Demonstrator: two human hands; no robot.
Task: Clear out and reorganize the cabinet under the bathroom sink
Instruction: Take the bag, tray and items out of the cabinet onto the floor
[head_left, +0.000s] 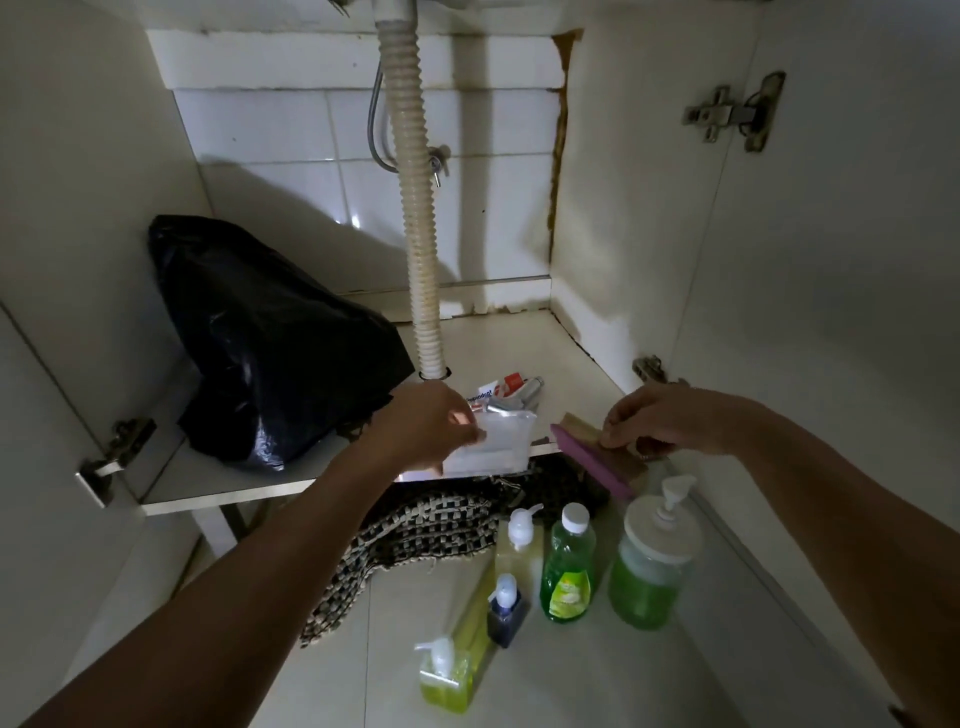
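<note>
Black bag (270, 343) sitting at shelf's (519, 343) left end. Left hand (421, 431) gripping white packet (493, 447) at front edge, w/ tubes (511, 389) just behind; right hand (665, 421) pinching pink pad (592, 462) off front-right corner. Lifting both clear, avoiding bottles (566, 566) below.

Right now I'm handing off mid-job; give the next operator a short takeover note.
Left hand: grip on the white packet at the shelf's front edge.
Right hand: grip on the pink-edged sponge block.
Done: five soap bottles stand on the floor beside the woven mat.
Left: black bag and toothpaste tubes on the cabinet shelf.
</note>
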